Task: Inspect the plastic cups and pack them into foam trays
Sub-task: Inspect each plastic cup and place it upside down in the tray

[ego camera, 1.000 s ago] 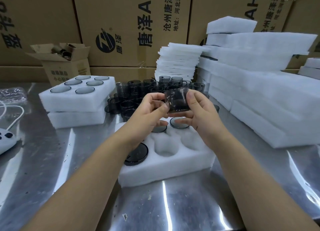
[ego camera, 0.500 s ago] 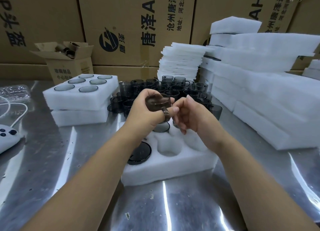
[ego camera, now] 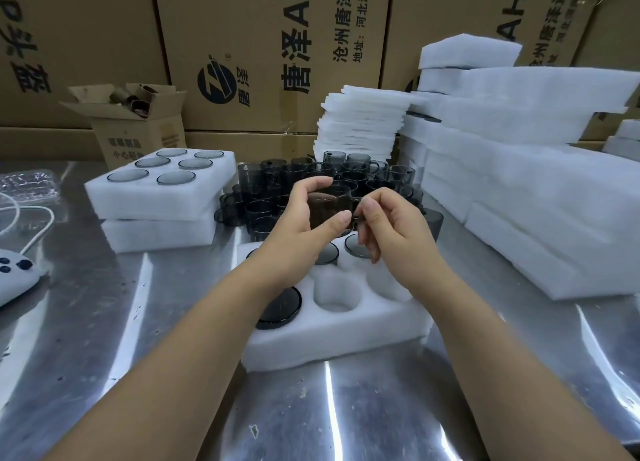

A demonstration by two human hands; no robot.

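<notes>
I hold a smoky dark plastic cup [ego camera: 327,206] above the near foam tray [ego camera: 346,332]. My left hand [ego camera: 298,232] wraps the cup's body between thumb and fingers. My right hand [ego camera: 388,228] pinches the cup's small handle at its right side. The tray has several round pockets: some hold upturned cups [ego camera: 280,307], and two near pockets [ego camera: 334,292] stand empty. Behind my hands stands a cluster of loose dark cups [ego camera: 277,183] on the steel table.
A filled foam tray [ego camera: 207,187] sits on another tray at the left. Stacks of white foam [ego camera: 519,190] crowd the right side, thin foam sheets [ego camera: 360,121] behind. A small open carton [ego camera: 135,131] and big cardboard boxes line the back. A white cabled device [ego camera: 14,280] lies far left.
The cup was held sideways in both hands, then turned upright. My right hand has shifted from the cup's body to pinching its handle, and the left hand now grips the body.
</notes>
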